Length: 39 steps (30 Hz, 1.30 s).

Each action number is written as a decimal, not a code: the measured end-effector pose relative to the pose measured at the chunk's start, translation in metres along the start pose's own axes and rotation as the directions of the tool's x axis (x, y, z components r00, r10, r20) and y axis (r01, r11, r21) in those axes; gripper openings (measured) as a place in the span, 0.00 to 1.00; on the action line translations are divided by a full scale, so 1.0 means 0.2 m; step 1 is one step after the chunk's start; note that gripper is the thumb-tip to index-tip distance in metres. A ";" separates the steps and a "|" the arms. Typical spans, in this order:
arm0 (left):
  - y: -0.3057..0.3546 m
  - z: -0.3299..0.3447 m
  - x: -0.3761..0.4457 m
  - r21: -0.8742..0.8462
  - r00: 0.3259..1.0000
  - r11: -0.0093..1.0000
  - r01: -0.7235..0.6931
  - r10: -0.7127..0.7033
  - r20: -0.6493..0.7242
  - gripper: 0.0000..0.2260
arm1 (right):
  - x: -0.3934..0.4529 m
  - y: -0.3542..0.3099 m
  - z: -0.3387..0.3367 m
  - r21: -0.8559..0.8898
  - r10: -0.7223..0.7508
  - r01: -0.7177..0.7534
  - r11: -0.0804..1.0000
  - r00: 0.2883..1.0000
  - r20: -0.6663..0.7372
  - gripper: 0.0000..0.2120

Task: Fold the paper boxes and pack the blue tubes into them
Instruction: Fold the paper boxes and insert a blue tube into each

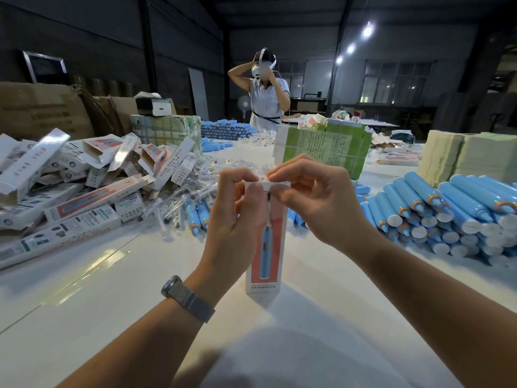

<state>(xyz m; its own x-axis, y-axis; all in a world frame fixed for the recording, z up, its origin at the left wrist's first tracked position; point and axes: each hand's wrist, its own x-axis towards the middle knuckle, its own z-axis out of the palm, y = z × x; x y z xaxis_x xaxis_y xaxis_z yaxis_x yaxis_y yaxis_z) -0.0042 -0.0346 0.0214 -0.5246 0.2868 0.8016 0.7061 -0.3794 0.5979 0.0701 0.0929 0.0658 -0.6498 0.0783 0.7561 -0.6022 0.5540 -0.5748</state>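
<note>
Both forearms reach in from the near edge of the white table (98, 289), the left wrist wearing a grey mesh-band watch (187, 298). Upright on the table between the hands stands the paper box (265, 242), tall and narrow, its front panel salmon-pink with a printed blue tube and white margins; its lower end rests on the tabletop. Left hand (237, 219) grips the box's upper left side, thumb pressed on the white top flap. Right hand (316, 200) pinches that flap from the right, thumb and forefinger closed on it. Left of the box lies a loose heap of folded boxes (72, 177); right of it, a stack of blue tubes (447, 211) with white caps and orange collars. Beyond the box, green-printed bundles (324, 149) and a standing person (268, 99).
</note>
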 end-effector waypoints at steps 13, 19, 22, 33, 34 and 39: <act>0.01 0.01 0.00 0.019 1.000 1.000 -0.015 0.015 -0.024 0.09 | 0.00 -0.02 0.02 -0.165 -0.068 0.054 0.985 0.995 -0.076 0.02; -0.02 0.01 -0.02 0.028 0.999 0.999 -0.046 0.046 0.017 0.03 | 0.00 -0.04 0.03 -0.239 -0.064 0.040 0.970 0.994 -0.093 0.05; -0.03 0.01 -0.02 0.049 0.997 0.997 -0.066 0.065 0.033 0.06 | 0.01 -0.06 0.01 -0.256 -0.073 0.050 0.965 0.994 -0.081 0.07; -0.04 0.00 -0.02 0.067 0.995 0.995 -0.079 0.075 0.066 0.10 | 0.06 -0.11 -0.05 -0.289 -0.035 0.046 0.956 0.999 0.041 0.05; -0.04 0.00 -0.02 0.063 0.995 0.994 -0.085 0.081 0.065 0.09 | 0.06 -0.12 -0.05 -0.286 -0.026 0.040 0.958 0.998 0.053 0.06; -0.03 0.00 -0.02 0.066 0.992 0.992 -0.111 0.107 0.066 0.05 | 0.08 -0.14 -0.10 -0.245 0.046 -0.014 0.969 0.991 0.128 0.09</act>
<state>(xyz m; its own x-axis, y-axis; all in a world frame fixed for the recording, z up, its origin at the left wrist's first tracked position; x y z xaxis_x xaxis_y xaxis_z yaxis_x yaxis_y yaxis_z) -0.0062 -0.0338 0.0149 -0.4134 0.3024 0.8589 0.7900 -0.3501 0.5034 0.0853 0.0943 0.1010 -0.7307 -0.0026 0.6827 -0.4612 0.7392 -0.4908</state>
